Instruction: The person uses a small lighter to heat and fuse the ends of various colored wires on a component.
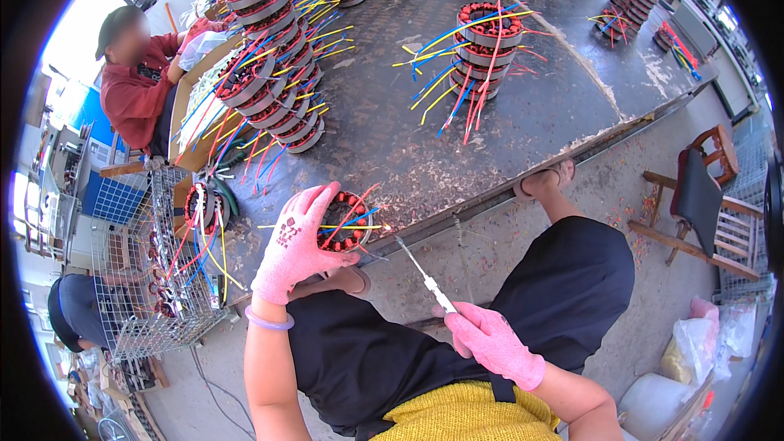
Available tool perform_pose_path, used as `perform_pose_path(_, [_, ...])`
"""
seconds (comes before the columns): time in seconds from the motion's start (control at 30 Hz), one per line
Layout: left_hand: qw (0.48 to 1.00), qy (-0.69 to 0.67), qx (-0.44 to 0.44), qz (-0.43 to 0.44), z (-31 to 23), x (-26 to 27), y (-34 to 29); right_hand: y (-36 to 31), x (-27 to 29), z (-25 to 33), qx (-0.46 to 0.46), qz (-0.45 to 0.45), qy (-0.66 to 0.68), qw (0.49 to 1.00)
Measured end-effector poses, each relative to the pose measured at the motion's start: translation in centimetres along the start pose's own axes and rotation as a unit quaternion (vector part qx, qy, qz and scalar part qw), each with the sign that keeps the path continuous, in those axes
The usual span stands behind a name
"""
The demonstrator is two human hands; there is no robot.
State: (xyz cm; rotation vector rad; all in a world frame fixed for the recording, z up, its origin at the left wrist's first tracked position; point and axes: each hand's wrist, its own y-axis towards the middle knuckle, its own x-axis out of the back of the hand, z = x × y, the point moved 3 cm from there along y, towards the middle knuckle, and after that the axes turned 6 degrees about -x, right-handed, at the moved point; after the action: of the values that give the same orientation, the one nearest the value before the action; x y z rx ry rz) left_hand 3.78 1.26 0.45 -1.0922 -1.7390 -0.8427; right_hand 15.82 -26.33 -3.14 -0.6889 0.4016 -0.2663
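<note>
My left hand [298,237], in a pink glove, is closed around the left side of a ring-shaped motor stator [366,238] at the table's near edge. Red coils line the ring, and red, blue and yellow wire leads cross over it. My right hand [495,343], also gloved in pink, is closed on a slim wand-like tool [430,283] with a white handle and a thin shaft. The tool points up and left toward the stator. A small orange glow shows between its tip and the wire ends; whether they touch I cannot tell.
Tall stator stacks [273,90] trailing wires stand at the left of the dark table [563,106]; another stack [483,57] is farther right. A wire basket [163,310] is at left, with a stator [206,208] near it. A co-worker [139,90] sits beyond. A wooden chair [698,196] is at right.
</note>
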Motion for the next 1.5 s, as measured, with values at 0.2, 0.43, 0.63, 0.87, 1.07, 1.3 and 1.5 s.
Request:
perform_pose_path(0.2, [1.000, -0.001, 0.001, 0.001, -0.01, 0.00, -0.03, 0.20, 0.07, -0.22, 0.012, 0.000, -0.015, 1.000])
perform_pose_path(0.43, [1.000, -0.001, -0.006, -0.001, 0.08, -0.10, 0.03, 0.02, 0.16, -0.04, 0.000, 0.001, -0.009, 1.000])
perform_pose_path(0.63, [1.000, 0.003, -0.007, -0.003, 0.28, -0.20, -0.08, 0.36, 0.35, -0.49, 0.022, 0.005, -0.034, 0.999])
perform_pose_path(0.87, [1.000, -0.010, 0.000, 0.002, 0.21, -0.12, -0.06, 0.24, 0.48, -0.37, 0.013, 0.007, -0.027, 1.000])
perform_pose_path(1.07, [0.998, -0.010, -0.054, 0.010, 0.39, 0.07, -0.04, 0.33, 0.59, -0.75, 0.014, -0.001, 0.006, 1.000])
perform_pose_path(1.3, [0.999, -0.016, -0.040, 0.025, 0.17, 0.15, -0.10, 0.21, 0.67, -0.62, 0.016, -0.005, -0.018, 1.000])
perform_pose_path(1.5, [0.998, -0.018, -0.053, -0.002, 0.28, 0.05, -0.16, 0.17, 0.48, -0.70, 0.026, 0.005, -0.005, 1.000])
